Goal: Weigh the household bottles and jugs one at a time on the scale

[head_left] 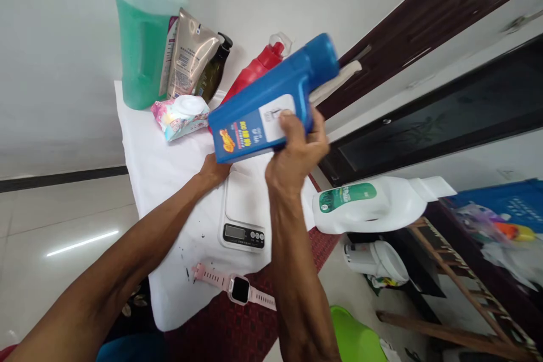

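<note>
My right hand (297,144) is closed around the handle of a blue plastic bottle (254,110), thumb pressed on its white label. The bottle is held tilted in the air, its cap toward the upper right. My left hand (215,171) is below the bottle's lower end, above the far left corner of a white digital kitchen scale (245,209); its fingers are hidden behind the bottle. Nothing shows on the visible part of the scale's platform. A red bottle (254,70) is partly covered by the blue one. Left of it lies a pack of wipes (182,116).
Behind stand a large jug of green liquid (142,56), a beige tube (193,54) and a dark pump bottle (214,70). A white detergent bottle (373,203) is at the right edge. A pink-strapped smartwatch (240,288) lies in front on the white cloth (169,283).
</note>
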`<state>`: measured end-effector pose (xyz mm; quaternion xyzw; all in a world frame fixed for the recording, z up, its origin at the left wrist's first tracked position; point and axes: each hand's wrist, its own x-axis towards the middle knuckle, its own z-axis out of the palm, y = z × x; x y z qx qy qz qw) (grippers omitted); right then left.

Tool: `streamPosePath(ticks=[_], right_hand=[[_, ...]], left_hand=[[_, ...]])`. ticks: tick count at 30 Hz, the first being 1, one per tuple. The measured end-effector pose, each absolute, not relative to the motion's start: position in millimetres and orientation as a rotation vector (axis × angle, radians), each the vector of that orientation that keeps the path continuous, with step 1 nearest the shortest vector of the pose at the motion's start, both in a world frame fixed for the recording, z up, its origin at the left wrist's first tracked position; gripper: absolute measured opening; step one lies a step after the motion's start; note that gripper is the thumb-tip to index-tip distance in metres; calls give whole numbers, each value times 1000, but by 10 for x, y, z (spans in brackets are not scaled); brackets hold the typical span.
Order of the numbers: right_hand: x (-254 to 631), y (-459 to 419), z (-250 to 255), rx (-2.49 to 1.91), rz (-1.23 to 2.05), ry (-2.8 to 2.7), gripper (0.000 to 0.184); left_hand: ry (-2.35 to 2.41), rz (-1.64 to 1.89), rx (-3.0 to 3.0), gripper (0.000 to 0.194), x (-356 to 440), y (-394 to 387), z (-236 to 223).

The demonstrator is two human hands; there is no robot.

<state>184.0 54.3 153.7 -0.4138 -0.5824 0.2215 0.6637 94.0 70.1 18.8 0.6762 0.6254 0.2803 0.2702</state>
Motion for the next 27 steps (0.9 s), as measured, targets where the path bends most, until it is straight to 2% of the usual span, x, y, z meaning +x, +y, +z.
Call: streamPosePath(ticks=[5,9,15,25,27], right_hand=[[2418,285,1782,-904,564,-1212,28],[2761,57,1623,-1012,538,-1275,37],[3019,-167,1345,-1121,580,-1382,43],[3255,-266,1360,-960,706,-1495,62],[3391,-296,1377,-953,670,-1415,60]], left_hand=[[1748,634,1902,35,837,682,287],[1925,580,1940,45,770,683,358],[1995,459,1975,48,760,705,301],[2086,407,1958,52,772,702,309],[2094,388,1967,52,771,704,318]])
